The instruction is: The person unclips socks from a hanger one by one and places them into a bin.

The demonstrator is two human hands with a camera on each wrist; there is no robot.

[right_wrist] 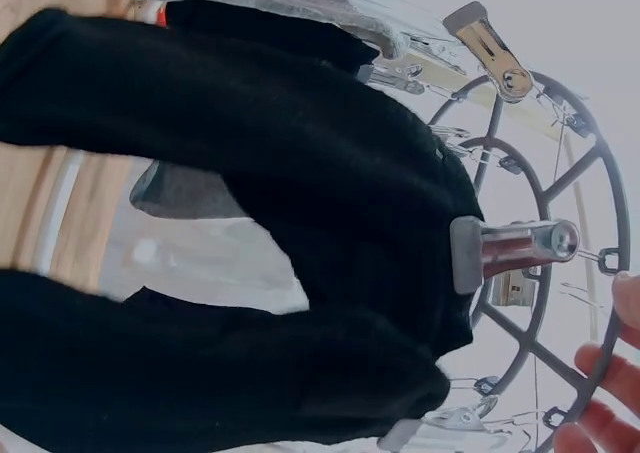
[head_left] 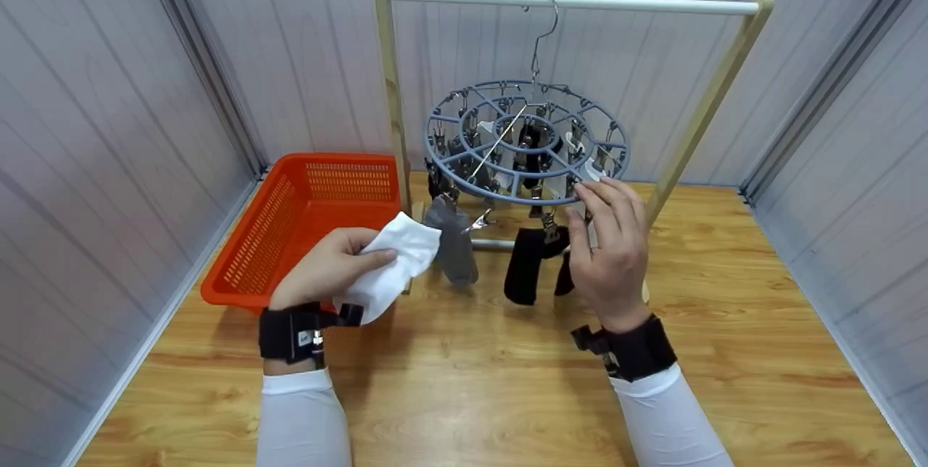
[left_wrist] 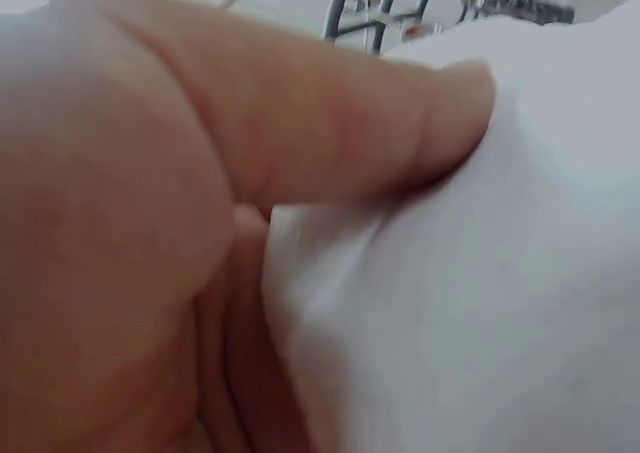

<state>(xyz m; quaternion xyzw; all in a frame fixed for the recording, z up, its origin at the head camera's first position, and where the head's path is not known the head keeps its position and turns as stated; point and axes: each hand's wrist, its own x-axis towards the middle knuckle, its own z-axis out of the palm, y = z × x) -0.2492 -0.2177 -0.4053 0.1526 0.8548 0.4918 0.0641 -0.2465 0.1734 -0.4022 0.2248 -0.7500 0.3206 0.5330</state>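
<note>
My left hand (head_left: 337,264) pinches a white sock (head_left: 406,246) between thumb and fingers, in front of the orange basket. In the left wrist view the thumb (left_wrist: 350,123) presses on the white cloth (left_wrist: 480,273). My right hand (head_left: 612,249) is at the near right rim of a round grey clip hanger (head_left: 518,199), with fingertips over the rim and the thumb just below. The right wrist view shows fingertips (right_wrist: 610,373) at the hanger's ring (right_wrist: 622,213). Black socks (right_wrist: 330,153) hang from metal clips near that hand. A grey sock (head_left: 455,249) hangs at the hanger's left.
An orange plastic basket (head_left: 246,235) stands on the wooden surface at left. The hanger hooks onto a white rail (head_left: 652,4) between wooden posts (head_left: 714,101). An unoccupied metal clip (head_left: 480,221) dangles beside the grey sock. Pale panels (head_left: 87,162) enclose the sides and back.
</note>
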